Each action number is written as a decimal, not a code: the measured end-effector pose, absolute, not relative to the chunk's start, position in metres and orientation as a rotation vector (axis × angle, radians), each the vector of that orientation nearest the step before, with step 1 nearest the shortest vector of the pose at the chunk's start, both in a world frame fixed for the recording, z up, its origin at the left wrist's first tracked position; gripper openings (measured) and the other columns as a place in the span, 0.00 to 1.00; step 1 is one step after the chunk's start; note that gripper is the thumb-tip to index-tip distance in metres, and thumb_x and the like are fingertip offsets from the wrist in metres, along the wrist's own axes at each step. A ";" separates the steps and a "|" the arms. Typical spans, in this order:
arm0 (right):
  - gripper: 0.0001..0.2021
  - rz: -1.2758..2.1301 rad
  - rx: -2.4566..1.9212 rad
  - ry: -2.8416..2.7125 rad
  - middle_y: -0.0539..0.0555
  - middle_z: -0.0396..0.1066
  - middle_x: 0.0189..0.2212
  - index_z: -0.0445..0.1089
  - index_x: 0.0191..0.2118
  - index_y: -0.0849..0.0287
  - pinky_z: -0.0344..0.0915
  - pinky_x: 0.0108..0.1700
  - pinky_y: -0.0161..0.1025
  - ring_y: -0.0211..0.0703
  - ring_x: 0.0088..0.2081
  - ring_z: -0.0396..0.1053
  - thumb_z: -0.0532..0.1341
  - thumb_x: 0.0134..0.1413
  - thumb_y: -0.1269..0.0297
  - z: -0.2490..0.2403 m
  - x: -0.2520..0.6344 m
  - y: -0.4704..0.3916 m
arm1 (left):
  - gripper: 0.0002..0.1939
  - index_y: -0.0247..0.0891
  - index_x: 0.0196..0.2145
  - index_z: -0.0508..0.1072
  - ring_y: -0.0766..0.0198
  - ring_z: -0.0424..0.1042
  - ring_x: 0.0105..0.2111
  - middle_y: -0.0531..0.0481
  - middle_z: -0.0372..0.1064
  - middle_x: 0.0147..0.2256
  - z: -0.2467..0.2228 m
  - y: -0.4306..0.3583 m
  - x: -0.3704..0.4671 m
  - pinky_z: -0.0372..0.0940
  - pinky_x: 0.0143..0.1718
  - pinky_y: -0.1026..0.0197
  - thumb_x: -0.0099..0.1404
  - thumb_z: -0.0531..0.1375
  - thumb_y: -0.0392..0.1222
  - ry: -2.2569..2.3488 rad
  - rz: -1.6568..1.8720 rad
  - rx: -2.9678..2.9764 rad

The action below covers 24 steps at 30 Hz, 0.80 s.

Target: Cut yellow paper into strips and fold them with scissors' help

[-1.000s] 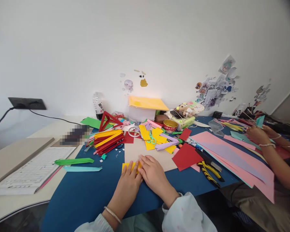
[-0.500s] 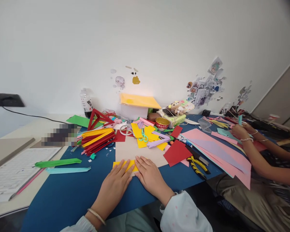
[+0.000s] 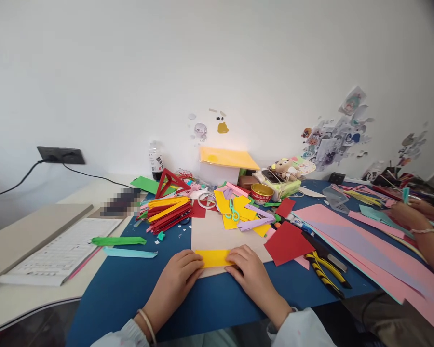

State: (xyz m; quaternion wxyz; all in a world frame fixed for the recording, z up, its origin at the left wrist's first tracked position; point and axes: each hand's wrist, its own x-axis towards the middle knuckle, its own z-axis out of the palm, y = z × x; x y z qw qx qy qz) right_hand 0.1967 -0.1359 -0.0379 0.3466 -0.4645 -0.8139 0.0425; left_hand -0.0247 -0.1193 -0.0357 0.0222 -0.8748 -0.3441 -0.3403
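Note:
A folded strip of yellow paper (image 3: 214, 258) lies level on a beige sheet (image 3: 208, 230) before me. My left hand (image 3: 179, 275) grips its left end, thumb below and fingers curled on top. At the opposite end, my right hand (image 3: 251, 272) pinches the strip the same way. The fingers hide both ends of the paper. Farther back on the sheet are turquoise scissors (image 3: 232, 211) among yellow paper pieces (image 3: 244, 206) and a folded purple strip (image 3: 256, 222).
Red and yellow folded strips (image 3: 169, 214) are piled back left. Green (image 3: 119, 241) and light-blue strips (image 3: 130, 252) lie left. Right are a red sheet (image 3: 288, 242), yellow-black pliers (image 3: 323, 270) and pink sheets (image 3: 361, 241). Another person's hand (image 3: 408, 216) works far right.
My hands have gone from lying flat over the yellow paper to gripping its two ends, farther apart, with its middle now uncovered. The view has shifted left.

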 end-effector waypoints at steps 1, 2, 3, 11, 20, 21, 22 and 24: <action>0.05 0.143 -1.172 -2.107 0.52 0.71 0.34 0.70 0.34 0.56 0.64 0.39 0.40 0.43 0.37 0.65 0.60 0.50 0.70 -0.039 0.198 -0.134 | 0.09 0.39 0.33 0.73 0.62 0.70 0.38 0.48 0.74 0.34 -0.036 -0.118 -0.025 0.67 0.41 0.58 0.62 0.53 0.38 -1.086 -1.110 -2.737; 0.04 0.172 -1.146 -2.091 0.52 0.71 0.33 0.70 0.34 0.56 0.64 0.39 0.39 0.43 0.37 0.65 0.60 0.50 0.70 -0.040 0.198 -0.133 | 0.09 0.39 0.32 0.73 0.62 0.70 0.37 0.48 0.74 0.34 -0.036 -0.118 -0.024 0.68 0.40 0.59 0.62 0.53 0.38 -1.111 -1.164 -2.761; 0.04 0.199 -1.126 -2.066 0.52 0.71 0.33 0.70 0.33 0.56 0.64 0.39 0.39 0.43 0.37 0.65 0.60 0.50 0.71 -0.041 0.198 -0.132 | 0.09 0.39 0.32 0.74 0.63 0.70 0.37 0.49 0.74 0.33 -0.036 -0.117 -0.024 0.68 0.39 0.60 0.62 0.54 0.38 -1.141 -1.212 -2.780; 0.06 0.450 -1.282 -1.793 0.51 0.71 0.30 0.71 0.22 0.56 0.62 0.40 0.39 0.44 0.37 0.65 0.62 0.45 0.72 -0.042 0.192 -0.130 | 0.07 0.39 0.28 0.71 0.62 0.67 0.36 0.49 0.71 0.31 -0.037 -0.117 -0.018 0.65 0.40 0.59 0.61 0.54 0.37 -1.500 -1.308 -2.844; 0.10 0.537 -1.486 -1.682 0.50 0.70 0.29 0.65 0.15 0.57 0.59 0.39 0.39 0.43 0.36 0.64 0.62 0.41 0.71 -0.036 0.187 -0.123 | 0.09 0.37 0.24 0.65 0.58 0.63 0.34 0.46 0.64 0.31 -0.038 -0.119 -0.002 0.62 0.36 0.55 0.60 0.50 0.35 -1.725 -1.131 -2.567; 0.10 0.523 -1.504 -1.669 0.50 0.70 0.29 0.64 0.15 0.57 0.59 0.39 0.40 0.44 0.36 0.64 0.62 0.40 0.71 -0.036 0.186 -0.123 | 0.09 0.37 0.23 0.64 0.58 0.63 0.34 0.45 0.64 0.31 -0.037 -0.118 0.000 0.62 0.35 0.55 0.60 0.50 0.35 -1.744 -1.087 -2.532; 0.10 0.503 -1.521 -1.655 0.50 0.70 0.30 0.63 0.15 0.57 0.59 0.39 0.40 0.44 0.36 0.64 0.62 0.40 0.71 -0.037 0.186 -0.123 | 0.09 0.37 0.23 0.64 0.58 0.63 0.34 0.45 0.63 0.31 -0.037 -0.118 0.002 0.62 0.35 0.55 0.60 0.50 0.36 -1.765 -1.037 -2.500; 0.10 0.457 -1.549 -1.630 0.50 0.70 0.30 0.61 0.15 0.57 0.59 0.38 0.40 0.45 0.36 0.63 0.62 0.38 0.70 -0.039 0.185 -0.124 | 0.08 0.37 0.22 0.64 0.57 0.63 0.34 0.46 0.63 0.31 -0.035 -0.118 0.005 0.61 0.33 0.55 0.59 0.50 0.36 -1.815 -0.936 -2.442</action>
